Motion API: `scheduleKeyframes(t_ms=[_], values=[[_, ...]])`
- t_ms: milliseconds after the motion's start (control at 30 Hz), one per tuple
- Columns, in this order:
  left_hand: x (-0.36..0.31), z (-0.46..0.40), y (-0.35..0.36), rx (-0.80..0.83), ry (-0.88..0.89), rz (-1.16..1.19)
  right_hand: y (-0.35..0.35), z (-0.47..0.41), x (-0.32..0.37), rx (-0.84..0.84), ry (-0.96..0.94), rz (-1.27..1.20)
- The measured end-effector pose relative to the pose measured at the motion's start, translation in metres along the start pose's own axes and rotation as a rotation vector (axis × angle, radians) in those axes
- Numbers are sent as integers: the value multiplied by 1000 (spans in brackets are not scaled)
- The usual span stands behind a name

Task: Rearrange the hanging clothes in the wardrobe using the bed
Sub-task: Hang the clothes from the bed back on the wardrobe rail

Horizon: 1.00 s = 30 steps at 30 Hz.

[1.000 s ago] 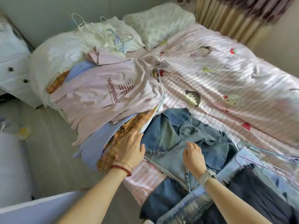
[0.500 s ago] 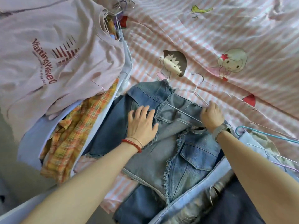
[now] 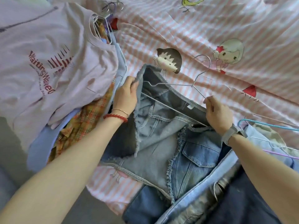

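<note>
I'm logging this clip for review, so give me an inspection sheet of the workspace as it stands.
Surface: bed sheet, pink striped, cartoon prints.
Job's things: denim jacket lying open, silver wire hanger partly inside it.
Clutter: pink T-shirt atop a plaid garment; coloured hangers on the right.
Grippers: left hand grips the frayed collar; right hand pinches the hanger.
Cables: nothing seen.
Surroundings: grey floor.

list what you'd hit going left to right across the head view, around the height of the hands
lilac printed t-shirt → orange plaid shirt → left hand gripping the denim jacket collar → wire hanger → right hand pinching the hanger → blue hanger
</note>
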<state>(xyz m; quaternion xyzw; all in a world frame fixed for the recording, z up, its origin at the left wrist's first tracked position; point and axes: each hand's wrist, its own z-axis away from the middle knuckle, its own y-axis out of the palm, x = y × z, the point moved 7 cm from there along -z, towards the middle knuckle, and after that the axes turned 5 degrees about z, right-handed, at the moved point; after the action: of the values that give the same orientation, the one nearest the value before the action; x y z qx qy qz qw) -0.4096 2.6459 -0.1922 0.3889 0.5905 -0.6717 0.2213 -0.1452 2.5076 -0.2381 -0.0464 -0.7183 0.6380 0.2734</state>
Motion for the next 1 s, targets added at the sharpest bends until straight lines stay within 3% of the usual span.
scheduleKeyframes(t_ms=[333,467,600,767,900,1000], values=[[-93,6,-146,-291,115,138,-95,19,72,-126,-171,-101],[-117,31,-211,-402,168,124,-131,39,115,-165,-353,-37],[-121,79,-271,-502,174,132,-159,57,168,-165,-435,49],[-132,157,-331,-575,226,92,-205,68,235,-176,-309,63],[-151,214,-380,-655,294,86,-244,100,310,-183,-398,0],[-168,259,-427,-715,394,46,-287,125,354,-289,-457,-38]])
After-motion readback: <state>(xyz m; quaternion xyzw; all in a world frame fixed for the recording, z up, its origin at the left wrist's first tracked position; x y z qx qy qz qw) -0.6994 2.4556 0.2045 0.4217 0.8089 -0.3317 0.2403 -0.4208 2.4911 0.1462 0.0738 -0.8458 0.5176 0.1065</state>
